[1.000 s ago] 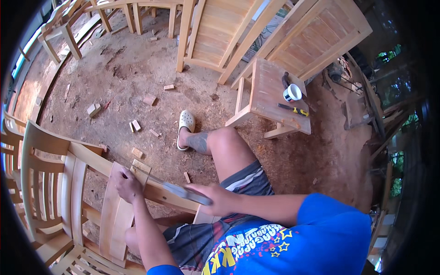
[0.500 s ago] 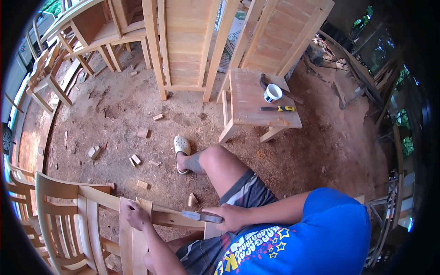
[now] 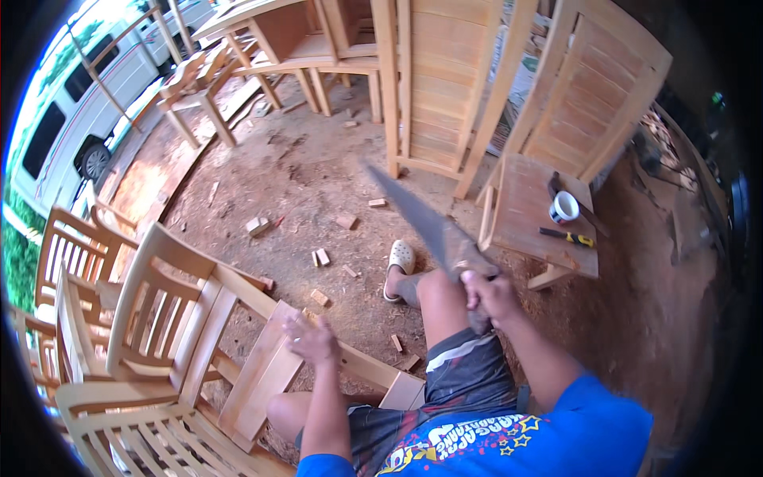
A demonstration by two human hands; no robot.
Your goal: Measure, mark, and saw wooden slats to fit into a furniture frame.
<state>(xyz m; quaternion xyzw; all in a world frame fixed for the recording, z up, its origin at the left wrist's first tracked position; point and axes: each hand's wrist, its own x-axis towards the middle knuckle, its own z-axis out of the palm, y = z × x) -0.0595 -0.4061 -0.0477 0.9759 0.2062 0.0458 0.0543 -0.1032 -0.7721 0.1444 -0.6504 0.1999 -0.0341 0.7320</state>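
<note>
My right hand (image 3: 486,296) is closed around the handle of a handsaw (image 3: 421,222). Its blade is lifted above my knee and points up and to the left, slightly smeared by motion. At the end of a pale plank (image 3: 262,374), my left hand (image 3: 312,340) has its fingers apart and a ring on one of them. I cannot tell whether it touches the plank. Several planks lie across the frame of a wooden bench (image 3: 175,318) with a slatted back, and a front rail (image 3: 369,366) runs past my left hand.
A small wooden table (image 3: 517,191) at the right bears a hammer (image 3: 554,184), a white cup (image 3: 563,207) and a yellow-and-black chisel (image 3: 568,236). Wood offcuts (image 3: 320,257) are scattered on the dirt floor. Panelled wooden frames (image 3: 445,79) stand behind, and a white van (image 3: 71,119) is at far left.
The saw has risen from beside the front rail and swung up and away. My left hand has shifted on or over the plank end, its fingers now spread. The view has turned left.
</note>
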